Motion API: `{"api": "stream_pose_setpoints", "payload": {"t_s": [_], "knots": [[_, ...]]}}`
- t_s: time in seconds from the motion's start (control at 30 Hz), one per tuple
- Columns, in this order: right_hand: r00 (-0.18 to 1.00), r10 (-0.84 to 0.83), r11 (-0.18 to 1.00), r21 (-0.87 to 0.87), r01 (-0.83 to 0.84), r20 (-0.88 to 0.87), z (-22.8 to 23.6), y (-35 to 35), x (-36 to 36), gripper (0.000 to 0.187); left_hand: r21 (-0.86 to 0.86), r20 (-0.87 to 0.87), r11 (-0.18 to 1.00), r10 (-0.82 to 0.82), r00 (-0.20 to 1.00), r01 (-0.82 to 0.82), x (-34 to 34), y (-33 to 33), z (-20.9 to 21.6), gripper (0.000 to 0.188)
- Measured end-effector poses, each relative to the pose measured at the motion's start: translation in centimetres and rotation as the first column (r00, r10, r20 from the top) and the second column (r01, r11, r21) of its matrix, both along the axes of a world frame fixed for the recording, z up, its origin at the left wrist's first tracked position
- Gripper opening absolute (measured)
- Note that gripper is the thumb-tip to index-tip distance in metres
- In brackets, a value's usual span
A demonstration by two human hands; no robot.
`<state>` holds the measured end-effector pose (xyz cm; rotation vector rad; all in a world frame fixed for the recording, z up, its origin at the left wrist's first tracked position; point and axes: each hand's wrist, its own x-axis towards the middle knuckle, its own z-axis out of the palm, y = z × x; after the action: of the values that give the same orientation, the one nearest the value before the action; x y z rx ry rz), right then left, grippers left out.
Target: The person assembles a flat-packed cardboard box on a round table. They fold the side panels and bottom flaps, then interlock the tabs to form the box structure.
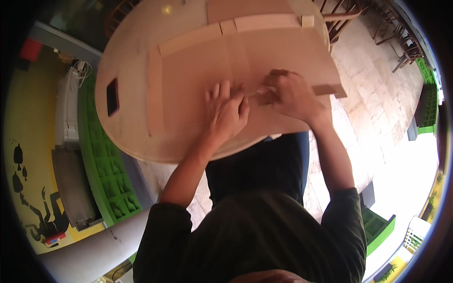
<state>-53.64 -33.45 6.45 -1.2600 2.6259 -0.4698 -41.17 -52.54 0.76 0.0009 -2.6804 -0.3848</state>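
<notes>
A large brown cardboard sheet [193,66] with creased flaps along its far and left edges lies flat on the round table. My left hand [227,108] rests on its near middle, fingers stretched out over the surface, the fingertips partly blurred. Just to the right, my right hand [293,94] is closed above the sheet, fingers curled around something small that is blurred and mostly hidden. Between the two hands a thin pale strip shows faintly; its kind cannot be made out. A narrow cardboard flap [330,89] sticks out past my right wrist.
Another cardboard piece [250,8] lies at the table's far side. A dark phone [113,97] sits near the left rim of the pale round table [123,120]. Wooden chairs [340,21] stand beyond, to the right. A green lattice-like structure [106,160] runs along the left.
</notes>
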Motion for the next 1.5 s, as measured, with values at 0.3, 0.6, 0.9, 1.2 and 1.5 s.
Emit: {"api": "stream_pose_setpoints", "payload": {"t_s": [0.3,0.6,0.9,1.2,1.5], "knots": [[0.983,0.117,0.988,-0.122,-0.100,0.139,-1.9,-6.0,-3.2,0.055,0.101,-0.115,0.994,-0.034,0.993,0.045,0.8,-0.9,0.3,0.032],[0.976,0.152,0.930,-0.356,-0.089,0.153,-1.8,-5.5,-1.2,0.030,0.107,-0.129,0.990,-0.072,0.989,0.086,2.3,-1.3,2.2,0.051],[0.893,-0.011,0.971,-0.217,-0.098,-0.450,1.2,3.2,-1.8,0.013,-0.246,0.197,0.964,0.147,0.969,-0.097,7.2,-3.0,3.8,0.057],[0.799,0.045,0.967,-0.176,-0.186,-0.600,-1.4,2.0,2.7,0.025,-0.063,-0.020,0.996,0.065,0.998,-0.066,8.6,-3.9,-0.7,0.043],[0.843,0.266,0.925,-0.122,-0.360,-0.466,-3.7,-0.9,0.5,0.016,0.151,-0.037,0.984,0.101,0.994,-0.094,9.6,-4.3,1.3,0.032]]}}
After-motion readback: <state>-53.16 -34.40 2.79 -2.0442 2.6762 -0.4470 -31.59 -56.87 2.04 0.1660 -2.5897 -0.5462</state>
